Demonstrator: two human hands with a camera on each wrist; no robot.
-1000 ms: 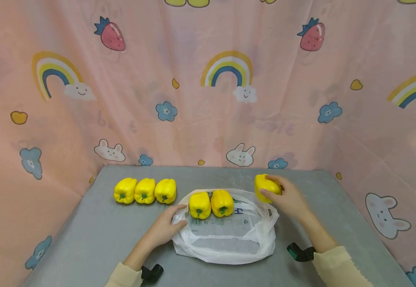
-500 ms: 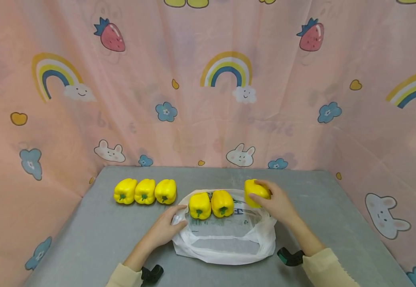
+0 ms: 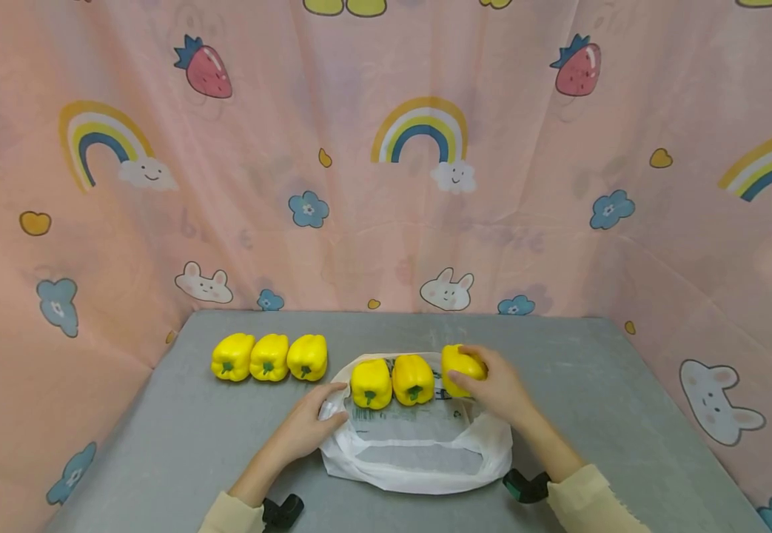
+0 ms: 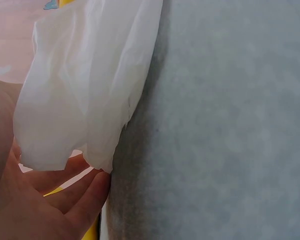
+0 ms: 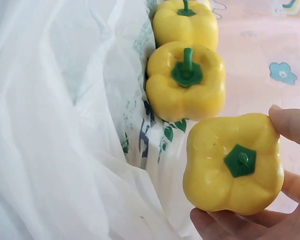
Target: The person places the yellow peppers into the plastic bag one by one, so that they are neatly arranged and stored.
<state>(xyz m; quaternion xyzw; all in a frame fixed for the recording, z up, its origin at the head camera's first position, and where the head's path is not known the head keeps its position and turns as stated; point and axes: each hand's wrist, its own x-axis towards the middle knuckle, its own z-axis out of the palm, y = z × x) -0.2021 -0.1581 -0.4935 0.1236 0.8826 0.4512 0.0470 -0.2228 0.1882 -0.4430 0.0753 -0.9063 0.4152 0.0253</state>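
Note:
My right hand [image 3: 502, 386] holds a yellow bell pepper [image 5: 232, 165], its thumb on one side and fingers on the other; the green stem end shows in the right wrist view. This pepper is over the right part of a white plastic bag [image 3: 419, 474], whose mouth is spread wide. Two more yellow bell peppers, a left one [image 3: 371, 385] and a right one [image 3: 414, 380], sit side by side in the bag's mouth toward the back. At the bag's left edge, my left hand [image 3: 306, 423] holds the rim, with the plastic between thumb and fingers [image 4: 90, 202].
On the grey table [image 3: 159, 444], a row of three yellow bell peppers [image 3: 269, 357] stands at the back left. A pink printed curtain [image 3: 359, 244] hangs behind and at both sides. Black wrist devices [image 3: 525, 486] show by both forearms.
My right hand has carried its bell pepper left and slightly nearer, from the bag's right edge to beside the two peppers in it. The left hand and the bag have hardly moved.

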